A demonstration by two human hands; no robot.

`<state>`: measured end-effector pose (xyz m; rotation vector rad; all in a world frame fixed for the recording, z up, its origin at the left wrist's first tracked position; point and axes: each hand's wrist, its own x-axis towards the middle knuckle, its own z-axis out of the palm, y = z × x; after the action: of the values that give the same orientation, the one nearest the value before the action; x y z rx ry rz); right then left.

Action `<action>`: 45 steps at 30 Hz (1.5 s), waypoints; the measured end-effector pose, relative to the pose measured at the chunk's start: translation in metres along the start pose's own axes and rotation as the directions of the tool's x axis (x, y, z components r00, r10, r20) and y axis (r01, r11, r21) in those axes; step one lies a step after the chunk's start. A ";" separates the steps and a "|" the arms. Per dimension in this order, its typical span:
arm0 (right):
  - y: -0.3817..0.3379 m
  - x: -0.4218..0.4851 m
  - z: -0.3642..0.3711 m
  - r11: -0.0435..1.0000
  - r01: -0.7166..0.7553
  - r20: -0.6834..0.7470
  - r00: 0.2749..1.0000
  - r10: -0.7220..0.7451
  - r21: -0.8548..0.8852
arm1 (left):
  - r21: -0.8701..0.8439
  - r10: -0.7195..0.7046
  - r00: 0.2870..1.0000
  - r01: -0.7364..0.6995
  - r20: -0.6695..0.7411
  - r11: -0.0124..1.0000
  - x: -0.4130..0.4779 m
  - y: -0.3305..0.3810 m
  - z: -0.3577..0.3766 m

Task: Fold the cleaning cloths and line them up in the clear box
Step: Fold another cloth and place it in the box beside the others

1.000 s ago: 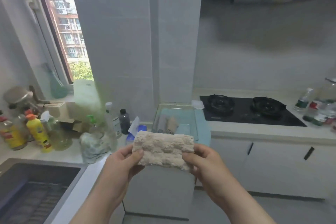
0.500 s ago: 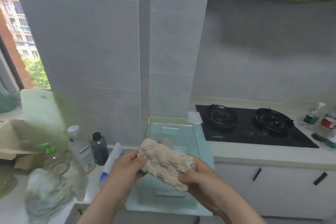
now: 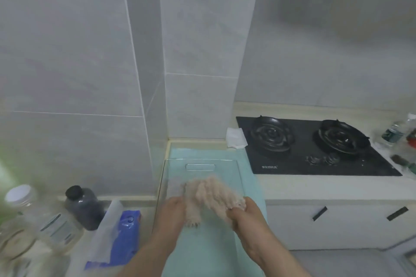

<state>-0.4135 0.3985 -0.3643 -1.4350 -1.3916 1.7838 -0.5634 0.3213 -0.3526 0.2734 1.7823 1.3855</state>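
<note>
A folded, fluffy beige cleaning cloth (image 3: 212,197) is held inside the clear box (image 3: 200,167), which stands on a light blue mat on the counter. My left hand (image 3: 172,211) grips the cloth's left end and my right hand (image 3: 246,212) grips its right end, both reaching down into the box. Motion blur hides the cloth's edges. Behind the held cloth, against the box's left side, a greyish shape shows, too blurred to identify.
A black two-burner gas hob (image 3: 315,146) lies to the right, with a white folded tissue (image 3: 235,137) at its left corner. Left of the box stand a dark bottle (image 3: 83,207), a clear bottle (image 3: 29,211) and a blue packet (image 3: 122,238). More bottles (image 3: 396,134) crowd the far right. A tiled pillar rises behind.
Both hands carried the cloth forward and down from in front of my chest into the clear box. The view swung right and closer to the counter.
</note>
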 end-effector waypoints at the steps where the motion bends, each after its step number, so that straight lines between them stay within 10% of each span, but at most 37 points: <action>1: 0.005 0.009 0.005 0.998 0.004 -0.069 0.998 -0.009 -0.069 | 0.050 -0.015 1.000 0.015 -0.012 0.999 0.000 -0.001 0.004; 9: 0.044 0.068 0.053 0.984 0.074 -0.328 0.936 -0.124 -0.162 | 0.181 0.019 0.998 -0.009 -0.055 0.983 0.018 -0.012 0.019; 21: 0.063 0.090 0.070 0.682 -0.048 0.058 0.989 0.133 -0.730 | 0.189 -0.089 0.993 0.103 -0.080 0.977 0.038 -0.037 0.008; 29: 0.041 0.109 0.059 0.811 -0.148 -0.135 0.987 0.085 -0.567 | 0.102 -0.126 0.991 0.129 -0.041 0.986 0.034 -0.033 0.009; 33: 0.028 0.119 0.064 0.566 -0.096 -0.025 0.991 0.133 -0.818 | 0.043 -0.118 0.992 0.120 -0.046 0.992 0.032 -0.037 0.010; 40: 0.071 0.185 0.072 0.897 -0.313 0.089 0.930 0.356 -0.312 | -0.147 -0.229 0.972 0.220 -0.049 0.964 0.030 -0.032 0.015; 45: 0.064 0.172 0.073 0.897 -0.405 0.167 0.886 0.433 -0.179 | -0.148 -0.243 0.968 0.232 -0.061 0.961 0.035 -0.037 0.013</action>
<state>-0.5259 0.4856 -0.5019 -1.7802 -1.4049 2.1916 -0.5646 0.3386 -0.4029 -0.0705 1.7082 1.3547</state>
